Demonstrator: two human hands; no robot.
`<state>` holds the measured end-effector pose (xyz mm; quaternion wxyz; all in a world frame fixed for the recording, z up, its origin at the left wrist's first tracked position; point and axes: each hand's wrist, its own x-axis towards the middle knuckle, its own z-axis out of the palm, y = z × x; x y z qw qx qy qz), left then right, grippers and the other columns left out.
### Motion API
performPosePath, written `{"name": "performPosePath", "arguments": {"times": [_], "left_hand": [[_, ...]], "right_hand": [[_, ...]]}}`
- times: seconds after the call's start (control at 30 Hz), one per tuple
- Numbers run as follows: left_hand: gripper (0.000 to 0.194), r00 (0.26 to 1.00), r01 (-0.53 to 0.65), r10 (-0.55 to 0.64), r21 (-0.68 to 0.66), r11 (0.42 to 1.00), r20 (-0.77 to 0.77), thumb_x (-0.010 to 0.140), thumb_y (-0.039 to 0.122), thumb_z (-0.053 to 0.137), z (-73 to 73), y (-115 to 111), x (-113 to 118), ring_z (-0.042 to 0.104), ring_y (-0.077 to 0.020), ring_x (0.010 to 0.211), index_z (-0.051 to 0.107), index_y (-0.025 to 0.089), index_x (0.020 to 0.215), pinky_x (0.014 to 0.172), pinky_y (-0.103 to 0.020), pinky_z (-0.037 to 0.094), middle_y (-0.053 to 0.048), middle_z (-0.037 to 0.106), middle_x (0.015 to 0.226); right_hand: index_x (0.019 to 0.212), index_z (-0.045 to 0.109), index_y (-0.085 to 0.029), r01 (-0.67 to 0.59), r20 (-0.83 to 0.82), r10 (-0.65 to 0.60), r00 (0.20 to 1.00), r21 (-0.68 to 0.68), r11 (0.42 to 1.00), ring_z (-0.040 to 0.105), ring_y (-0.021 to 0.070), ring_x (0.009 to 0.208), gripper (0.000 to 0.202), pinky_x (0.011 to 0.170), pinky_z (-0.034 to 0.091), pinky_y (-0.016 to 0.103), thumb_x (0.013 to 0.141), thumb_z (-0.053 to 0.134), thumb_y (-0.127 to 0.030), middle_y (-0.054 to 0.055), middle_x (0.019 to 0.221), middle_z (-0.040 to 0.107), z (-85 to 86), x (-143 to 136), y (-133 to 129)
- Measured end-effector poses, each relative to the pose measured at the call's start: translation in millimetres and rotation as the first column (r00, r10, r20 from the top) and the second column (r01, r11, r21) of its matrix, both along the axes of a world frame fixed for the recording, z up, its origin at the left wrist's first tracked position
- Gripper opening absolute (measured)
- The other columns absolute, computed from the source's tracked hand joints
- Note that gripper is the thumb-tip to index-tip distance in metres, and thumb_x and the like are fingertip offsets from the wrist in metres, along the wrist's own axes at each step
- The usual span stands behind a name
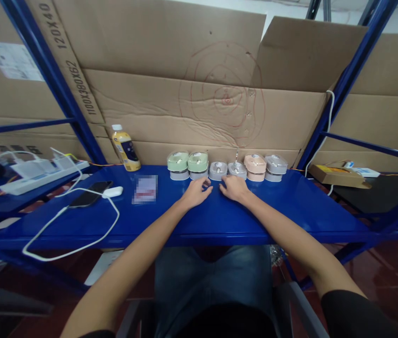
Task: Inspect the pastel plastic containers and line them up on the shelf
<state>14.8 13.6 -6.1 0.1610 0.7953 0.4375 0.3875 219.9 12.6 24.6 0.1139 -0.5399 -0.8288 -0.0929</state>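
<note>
One low grey box (238, 167) is sitting just beyond the right hand (234, 188).
Left hand (196, 192) is curving loosely, empty; right grip I cannot tell.

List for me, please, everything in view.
Green containers: two, pale green, row left.
Low containers: two, grey, mid-row.
Peach container: one, peach, right of those.
Taller container: one, grey, row right.
Bottle: one, yellow, back left.
Pixelated item: one, lilac, before bottle.
Phone: one, black, left.
Small device: one, white, by phone.
Cables: several, white, both sides.
Power strip: one, white, far left.
Carton: one, brown, far right.
Cardboard sheets: several, brown, behind.
Rack table: one, blue, centre.
Jeans: one, blue, bottom.
Left hand: one, bare, near green containers.
Right hand: one, bare, near low containers.
</note>
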Motion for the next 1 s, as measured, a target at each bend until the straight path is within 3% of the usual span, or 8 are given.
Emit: {"name": "performPosePath", "arguments": {"times": [0.07, 0.17, 0.27, 0.33, 0.43, 0.6, 0.87, 1.0], "left_hand": [[0.008, 0.997, -0.079, 0.08, 0.025, 0.997, -0.018, 0.089, 0.028, 0.064, 1.5, -0.4, -0.4, 0.072, -0.0254, 0.086, 0.063, 0.02, 0.091, 0.083, -0.041, 0.059, -0.008, 0.075, 0.094], [0.005, 0.951, -0.308, 0.307, 0.056, 0.95, 0.023, 0.091, 0.021, 0.058, 6.2, -1.8, -3.7, 0.071, -0.0246, 0.084, 0.062, 0.021, 0.088, 0.083, -0.039, 0.056, -0.007, 0.072, 0.086], [0.011, 0.851, -0.523, 0.514, 0.079, 0.849, 0.106, 0.091, 0.013, 0.054, 11.6, -3.7, -9.1, 0.071, -0.0252, 0.09, 0.062, 0.021, 0.094, 0.087, -0.037, 0.054, -0.008, 0.073, 0.092], [0.016, 0.798, -0.598, 0.582, 0.092, 0.796, 0.156, 0.091, 0.01, 0.052, 14.0, -4.7, -12.0, 0.07, -0.0267, 0.098, 0.062, 0.021, 0.098, 0.09, -0.038, 0.053, -0.01, 0.073, 0.101], [0.02, 0.767, -0.632, 0.604, 0.096, 0.769, 0.216, 0.089, 0.006, 0.051, 15.1, -5.0, -13.8, 0.068, -0.0278, 0.104, 0.061, 0.021, 0.098, 0.093, -0.039, 0.052, -0.01, 0.072, 0.105], [0.021, 0.771, -0.618, 0.571, 0.112, 0.778, 0.282, 0.086, 0.005, 0.053, 12.4, -1.9, -13.0, 0.068, -0.0265, 0.099, 0.06, 0.022, 0.096, 0.091, -0.038, 0.052, -0.008, 0.07, 0.101], [0.016, 0.772, -0.601, 0.531, 0.13, 0.789, 0.349, 0.084, 0.008, 0.056, 8.4, 7.1, -18.0, 0.066, -0.0236, 0.087, 0.057, 0.022, 0.093, 0.087, -0.037, 0.053, -0.006, 0.067, 0.092], [0.013, 0.769, -0.573, 0.477, 0.128, 0.809, 0.426, 0.083, 0.012, 0.062, 8.8, 12.4, -22.5, 0.066, -0.0223, 0.086, 0.056, 0.021, 0.09, 0.089, -0.037, 0.054, -0.004, 0.066, 0.088]], "right_hand": [[0.115, 0.07, -0.015, 0.013, -0.059, -0.01, 0.998, 0.044, 0.999, 0.071, 0.0362, 0.108, 0.037, 0.091, 0.054, 0.044, 0.103, 0.045, -0.039, 0.021, 0.116, 0.075, 6.4, -9.1, 4.2], [0.123, 0.065, -0.016, 0.056, -0.165, -0.038, 0.986, 0.104, 0.993, 0.068, 0.0343, 0.115, 0.041, 0.097, 0.052, 0.043, 0.104, 0.046, -0.047, 0.02, 0.123, 0.071, 21.5, -37.1, 19.4], [0.14, 0.053, -0.013, 0.132, -0.233, -0.105, 0.967, 0.102, 0.986, 0.064, 0.0373, 0.121, 0.068, 0.097, 0.053, 0.046, 0.093, 0.06, -0.063, 0.024, 0.136, 0.062, 36.6, -76.2, 39.9], [0.148, 0.046, -0.014, 0.174, -0.239, -0.148, 0.96, 0.092, 0.98, 0.059, 0.0405, 0.127, 0.09, 0.097, 0.053, 0.048, 0.082, 0.071, -0.071, 0.028, 0.146, 0.052, 43.0, -101.4, 52.1], [0.15, 0.045, -0.017, 0.244, -0.228, -0.224, 0.948, 0.065, 0.967, 0.055, 0.0439, 0.132, 0.101, 0.099, 0.051, 0.051, 0.074, 0.079, -0.073, 0.032, 0.154, 0.042, 44.7, -129.1, 66.2], [0.141, 0.055, -0.018, 0.269, -0.225, -0.254, 0.941, 0.036, 0.963, 0.06, 0.0424, 0.126, 0.081, 0.095, 0.052, 0.05, 0.079, 0.077, -0.066, 0.03, 0.148, 0.049, 37.1, -141.5, 78.3], [0.14, 0.059, -0.02, 0.164, -0.299, -0.15, 0.942, 0.021, 0.986, 0.063, 0.0387, 0.121, 0.08, 0.101, 0.051, 0.051, 0.072, 0.082, -0.056, 0.022, 0.138, 0.06, 36.8, -113.9, 68.7], [0.147, 0.055, -0.025, 0.07, -0.514, -0.061, 0.856, -0.002, 0.998, 0.065, 0.0361, 0.121, 0.081, 0.104, 0.051, 0.05, 0.074, 0.079, -0.052, 0.015, 0.136, 0.064, 42.6, -84.0, 65.4]]}}
